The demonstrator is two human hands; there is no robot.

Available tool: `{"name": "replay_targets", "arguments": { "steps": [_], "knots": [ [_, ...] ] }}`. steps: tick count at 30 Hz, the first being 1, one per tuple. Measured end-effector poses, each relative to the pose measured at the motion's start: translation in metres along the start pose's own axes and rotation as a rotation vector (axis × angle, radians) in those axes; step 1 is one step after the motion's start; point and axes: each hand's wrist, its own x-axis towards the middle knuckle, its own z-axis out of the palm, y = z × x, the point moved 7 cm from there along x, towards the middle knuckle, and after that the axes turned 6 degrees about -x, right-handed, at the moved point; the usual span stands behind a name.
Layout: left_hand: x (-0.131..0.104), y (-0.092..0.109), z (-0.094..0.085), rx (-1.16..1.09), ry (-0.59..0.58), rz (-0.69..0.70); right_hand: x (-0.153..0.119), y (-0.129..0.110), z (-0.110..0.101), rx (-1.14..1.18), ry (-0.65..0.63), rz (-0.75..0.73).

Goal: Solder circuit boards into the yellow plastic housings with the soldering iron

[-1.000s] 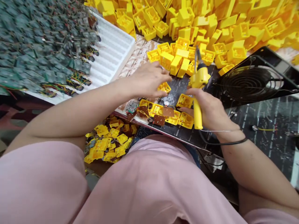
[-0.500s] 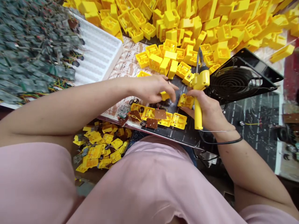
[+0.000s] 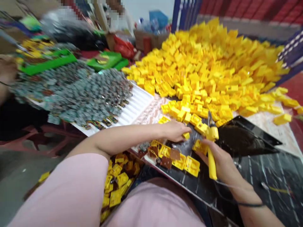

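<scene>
My left hand (image 3: 176, 130) is closed round a small yellow piece (image 3: 186, 135), just above the dark bench mat. My right hand (image 3: 219, 157) holds a yellow soldering gun (image 3: 212, 162), its tip pointing up and away. The fingers of that hand also grip an open yellow case (image 3: 199, 146). Between me and the hands lies a row of open yellow cases (image 3: 192, 165), some under brown boards (image 3: 175, 154) with thin wires.
A big heap of yellow cases (image 3: 203, 66) fills the back. Green-grey circuit boards (image 3: 94, 94) pile up at left beside a white ribbed tray (image 3: 136, 104). A black fan (image 3: 246, 135) stands right of the soldering gun. Another person's hand (image 3: 8, 71) shows at far left.
The view has tilted up, showing more of the background. My left fingers, spread near a yellow piece before, are now closed on it. My right hand keeps its hold.
</scene>
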Motion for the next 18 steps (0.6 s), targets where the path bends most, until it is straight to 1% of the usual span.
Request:
{"name": "replay_targets", "arguments": {
  "steps": [2, 3, 6, 8, 11, 15, 16, 17, 18],
  "knots": [
    [0.002, -0.002, -0.008, 0.026, 0.012, -0.036, 0.000, 0.000, 0.000, 0.015, 0.038, -0.037],
    [0.002, -0.003, -0.009, 0.036, 0.010, -0.056, 0.000, 0.002, 0.002, 0.035, 0.051, -0.026],
    [0.002, -0.004, -0.005, 0.059, 0.000, -0.117, -0.004, 0.010, 0.008, 0.102, 0.079, 0.049],
    [0.002, -0.005, -0.001, 0.070, 0.007, -0.154, -0.007, 0.012, 0.012, 0.109, 0.088, 0.060],
    [0.000, -0.010, -0.002, 0.086, 0.010, -0.199, -0.011, 0.018, 0.017, 0.086, 0.074, 0.074],
    [-0.001, -0.013, -0.010, 0.078, -0.016, -0.260, -0.027, 0.036, 0.027, 0.076, -0.031, 0.099],
    [-0.001, -0.012, -0.011, 0.070, -0.015, -0.278, -0.033, 0.041, 0.032, 0.094, -0.088, 0.096],
    [-0.001, -0.011, -0.013, 0.060, -0.007, -0.293, -0.040, 0.048, 0.035, 0.104, -0.083, 0.107],
    [0.000, -0.010, -0.014, 0.049, 0.006, -0.304, -0.048, 0.056, 0.042, 0.114, -0.140, 0.128]
  ]
}}
